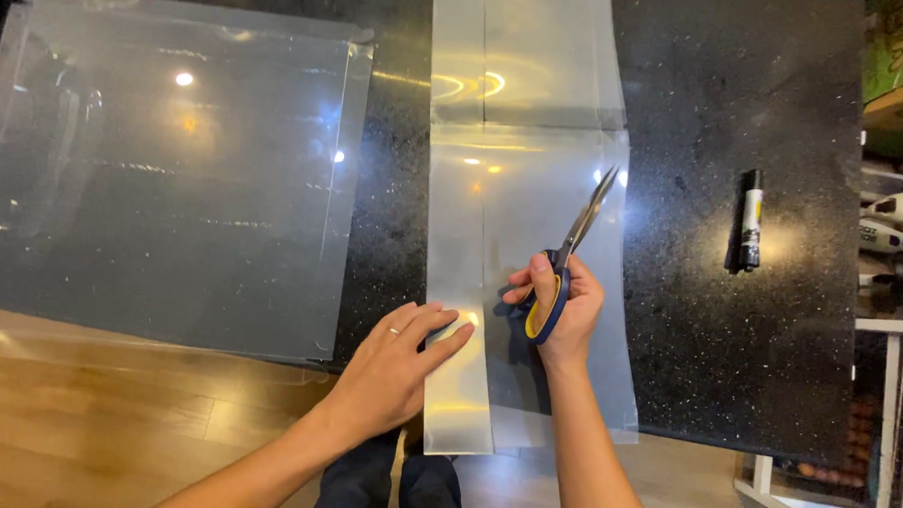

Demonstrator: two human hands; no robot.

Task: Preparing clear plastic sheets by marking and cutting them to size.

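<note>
My right hand (565,305) has its fingers threaded through the blue and yellow handles of the steel-bladed scissors (570,260), gripping them with the blades nearly closed and pointing up and away over the long clear plastic strip (526,231) that lies lengthwise down the black speckled stone counter (746,103). My left hand (400,361) lies flat, fingers spread a little and pressed on the strip's near left part, a ring showing on one finger. To cut well, I judge I should keep that palm weighting the film close beside the blade line, so the slippery sheet cannot creep, and follow the faint lengthwise crease running up the strip. The strip's near end overhangs the counter edge above my dark trousers, which could let it sag and pull. A large clear plastic sheet (169,174) lies to the left, apart from the strip, and a black and white marker pen (750,221) rests well to the right, out of the way. Lamp glare on the film may hide the line.
</note>
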